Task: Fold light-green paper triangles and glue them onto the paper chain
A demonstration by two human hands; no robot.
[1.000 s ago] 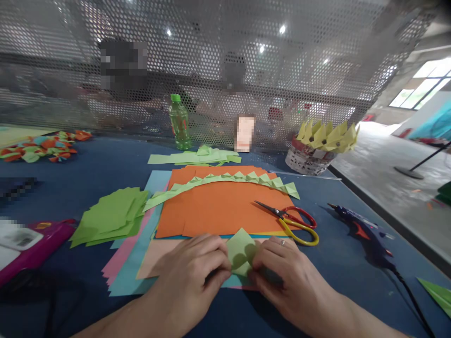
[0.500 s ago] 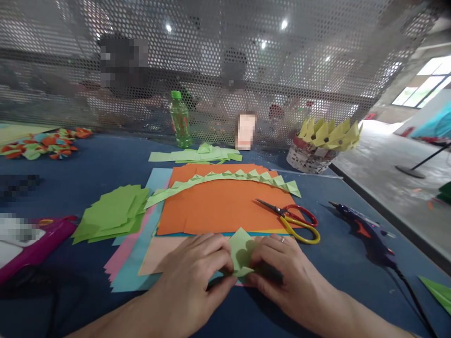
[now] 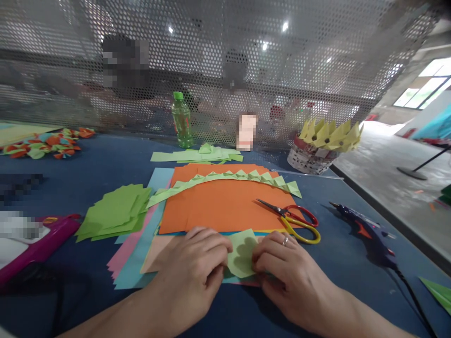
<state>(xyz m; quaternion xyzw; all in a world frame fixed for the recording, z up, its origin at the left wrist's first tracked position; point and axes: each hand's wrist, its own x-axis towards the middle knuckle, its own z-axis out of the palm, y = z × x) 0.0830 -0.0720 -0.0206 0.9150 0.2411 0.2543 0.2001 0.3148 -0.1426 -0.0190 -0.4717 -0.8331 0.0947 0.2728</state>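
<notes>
A light green square of paper [image 3: 241, 253] lies between my two hands, over the front edge of a stack of coloured sheets. My left hand [image 3: 200, 265] grips its left edge with curled fingers; the thumb is partly hidden. On the opposite edge, my right hand [image 3: 285, 272], wearing a ring, pinches the paper. Just beyond are orange sheets [image 3: 225, 206] with a curved strip of pale green folded points [image 3: 239, 175] across them. Scissors with red and yellow handles [image 3: 292, 218] rest on the orange sheets' right side, blades partly open.
Green paper squares [image 3: 116, 211] are piled at left, near a magenta-and-white device [image 3: 49, 246]. A glue gun [image 3: 366, 230] with a cord lies at right. Further back stand a green bottle [image 3: 182, 122] and a basket with yellow paper points [image 3: 313, 152], before a perforated metal screen [image 3: 211, 61].
The small fold at the paper's near edge no longer shows; the paper lies flatter and turned slightly. My hands have moved a little apart, keeping hold of its sides.
</notes>
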